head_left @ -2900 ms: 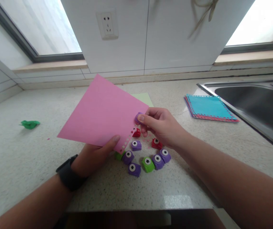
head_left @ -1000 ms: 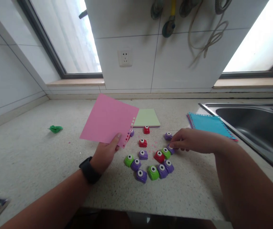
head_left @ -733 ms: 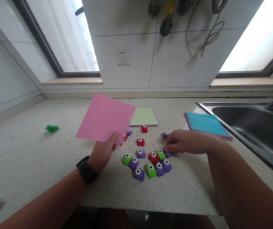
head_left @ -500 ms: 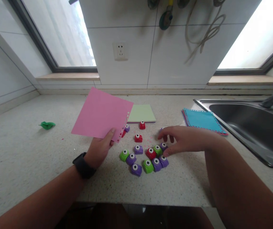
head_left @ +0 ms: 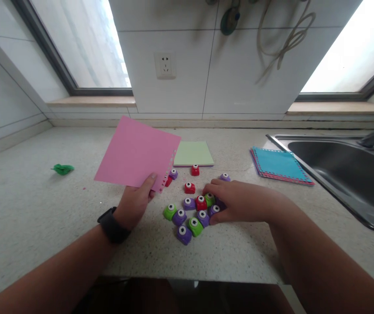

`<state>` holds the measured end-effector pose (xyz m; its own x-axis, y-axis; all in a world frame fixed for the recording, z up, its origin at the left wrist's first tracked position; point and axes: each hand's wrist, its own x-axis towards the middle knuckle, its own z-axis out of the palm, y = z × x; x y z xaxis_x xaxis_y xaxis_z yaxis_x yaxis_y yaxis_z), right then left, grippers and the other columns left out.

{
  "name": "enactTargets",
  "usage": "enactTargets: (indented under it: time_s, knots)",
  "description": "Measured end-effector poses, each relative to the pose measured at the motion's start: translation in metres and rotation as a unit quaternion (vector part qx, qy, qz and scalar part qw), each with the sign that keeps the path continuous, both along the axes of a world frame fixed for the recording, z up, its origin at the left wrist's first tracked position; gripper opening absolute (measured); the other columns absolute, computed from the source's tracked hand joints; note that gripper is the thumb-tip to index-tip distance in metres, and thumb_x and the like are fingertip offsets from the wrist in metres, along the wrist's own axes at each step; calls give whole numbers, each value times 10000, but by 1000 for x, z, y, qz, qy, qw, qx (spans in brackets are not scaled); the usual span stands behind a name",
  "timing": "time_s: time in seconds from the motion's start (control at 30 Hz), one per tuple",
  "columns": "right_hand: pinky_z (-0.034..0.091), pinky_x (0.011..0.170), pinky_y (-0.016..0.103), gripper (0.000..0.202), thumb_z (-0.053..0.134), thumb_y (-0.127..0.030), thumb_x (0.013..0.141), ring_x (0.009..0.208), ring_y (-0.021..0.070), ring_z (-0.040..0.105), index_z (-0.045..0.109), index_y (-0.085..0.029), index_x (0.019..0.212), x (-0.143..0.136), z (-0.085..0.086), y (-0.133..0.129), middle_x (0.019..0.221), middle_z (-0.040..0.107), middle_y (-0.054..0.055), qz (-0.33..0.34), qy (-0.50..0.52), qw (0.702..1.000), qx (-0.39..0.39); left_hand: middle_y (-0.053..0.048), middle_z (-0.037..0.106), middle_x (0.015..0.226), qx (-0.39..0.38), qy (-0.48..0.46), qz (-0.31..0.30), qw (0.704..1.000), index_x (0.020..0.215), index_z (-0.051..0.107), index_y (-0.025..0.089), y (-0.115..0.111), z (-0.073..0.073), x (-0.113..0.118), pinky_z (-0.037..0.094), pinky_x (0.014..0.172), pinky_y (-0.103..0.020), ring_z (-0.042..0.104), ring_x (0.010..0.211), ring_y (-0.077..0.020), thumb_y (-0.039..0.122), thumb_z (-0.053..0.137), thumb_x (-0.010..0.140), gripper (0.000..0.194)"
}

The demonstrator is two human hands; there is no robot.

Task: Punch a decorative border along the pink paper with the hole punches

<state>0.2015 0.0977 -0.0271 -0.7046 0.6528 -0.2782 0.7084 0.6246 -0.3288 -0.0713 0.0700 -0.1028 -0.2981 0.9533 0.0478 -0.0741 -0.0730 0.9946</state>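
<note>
My left hand point(head_left: 134, 205), wearing a black watch point(head_left: 113, 224), pinches the lower edge of a pink sheet of paper point(head_left: 137, 152) between thumb and fingers. Small cut-out shapes run along the sheet's right edge. My right hand point(head_left: 235, 200) is curled around the right side of a cluster of small craft punches, partly covering some. Beside its fingers and thumb are a red punch point(head_left: 201, 203), a green punch point(head_left: 210, 199) and a purple punch point(head_left: 214, 210). More purple and green punches, such as this green one point(head_left: 195, 226), lie to the left, star marks on their white buttons.
Pale green paper point(head_left: 193, 153) lies behind the punches. A stack topped with blue paper point(head_left: 276, 163) with a punched border rests beside the steel sink point(head_left: 337, 179). A crumpled green item point(head_left: 63, 169) is on the counter at left. A socket point(head_left: 165, 65) is on the wall.
My right hand has come down and left onto the punches, and several of them have slid left, closer to the others. My left hand still holds the pink paper, almost unmoved.
</note>
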Motion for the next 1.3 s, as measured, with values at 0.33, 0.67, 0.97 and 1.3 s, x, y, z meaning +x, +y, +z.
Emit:
enactTargets:
  time_s: [0.33,0.67,0.97,1.3]
  knots:
    - [456,761,343,436,554,-575,913,873,232,628,642,-221,1151,2,9,14,1033,687,84,-68,106,985,120,76,481,586,25,-95,34,995,743,514,197,7,5,1,285,435,-204,378,475,-69,437,762,762,346]
    - [452,872,346,201,535,-242,942,1000,236,599,663,-183,1085,-66,-6,30,1055,682,102,16,151,967,203,63,478,572,46,-66,47,996,660,501,194,9,2,-3,264,436,-223,368,472,-73,486,686,819,380]
    - [438,924,388,381,646,-178,874,1074,270,598,645,-164,1255,-93,2,61,1190,684,130,109,57,970,209,74,423,535,45,-45,49,997,643,470,200,9,2,-4,248,441,-233,349,465,-82,541,679,811,433]
    - [456,813,351,194,679,-267,853,937,245,623,691,-158,1013,-74,2,63,1005,711,127,51,67,981,177,54,434,515,12,3,14,1000,599,482,198,-2,18,0,293,474,-247,371,480,-102,579,651,826,475]
